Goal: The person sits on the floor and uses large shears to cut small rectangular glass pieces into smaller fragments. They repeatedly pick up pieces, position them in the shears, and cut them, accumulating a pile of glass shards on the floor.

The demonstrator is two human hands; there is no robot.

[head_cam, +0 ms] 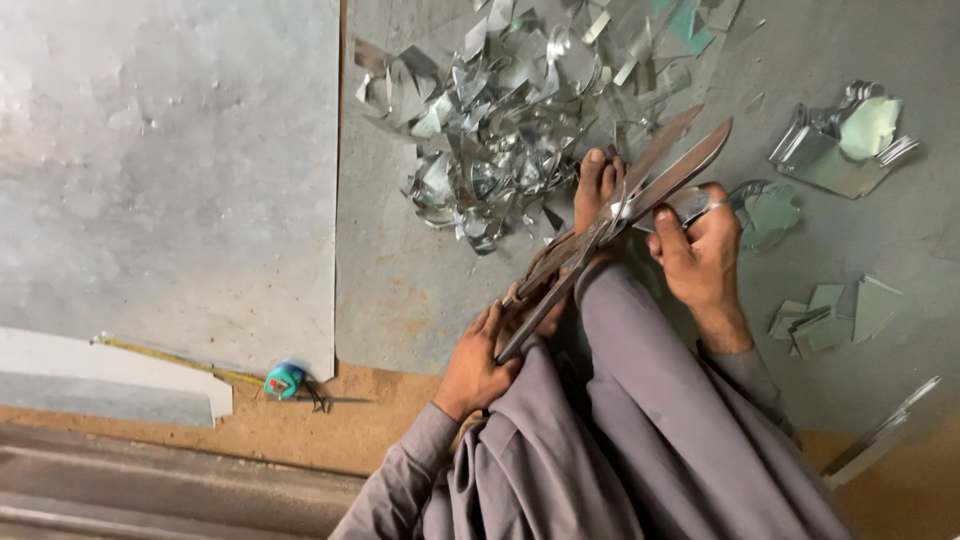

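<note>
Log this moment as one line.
left hand: grips shears handles | right hand: holds metal piece | blades open | scrap pile ahead

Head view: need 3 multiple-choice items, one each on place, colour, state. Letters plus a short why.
1. Where does the scrap pile lie?
A. Beyond the bare foot, top centre
B. On the person's lap
C. Beside the tape measure

2. What colour is the tape measure case?
A. Red
B. Teal
C. Black

3. How do the shears stand?
A. Lying untouched on the floor
B. Blades open, handles in the left hand
C. Buried in the scrap

Answers:
1 A: the shiny offcuts are heaped on the grey sheet just past the toes.
2 B: the small case at the sheet's lower edge is teal, with a yellow tape running left.
3 B: the two blade tips are spread apart, the left hand grips the handles, and the right hand holds a metal piece by the blades.
</note>
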